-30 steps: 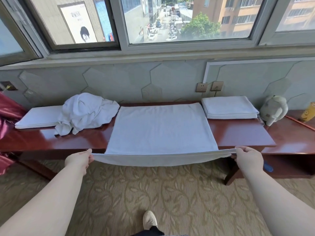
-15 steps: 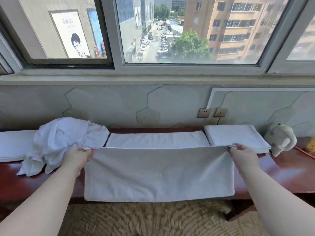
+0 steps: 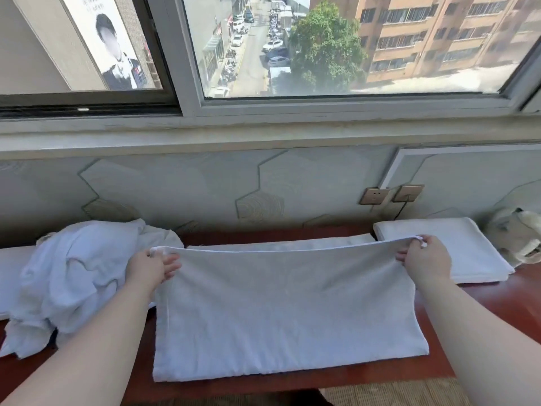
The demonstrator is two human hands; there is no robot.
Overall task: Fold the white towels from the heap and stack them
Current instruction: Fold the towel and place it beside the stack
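Head cam: white terry towel point(image 3: 289, 312) lies on red-brown wooden bench point(image 3: 483, 306), near edge lifted w/ left hand point(image 3: 147, 269) & right hand point(image 3: 424, 259) pinching its corners, prob. to halve it evenly. Crumpled white towel heap point(image 3: 79, 276) waits left.

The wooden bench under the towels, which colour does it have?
The glossy wooden bench is dark reddish brown, seen best in the head view, right of the spread white towel.

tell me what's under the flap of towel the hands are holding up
Under the lifted flap, held by the left hand and right hand, lies the towel's other half; only its far strip shows. The bench beneath is covered there.
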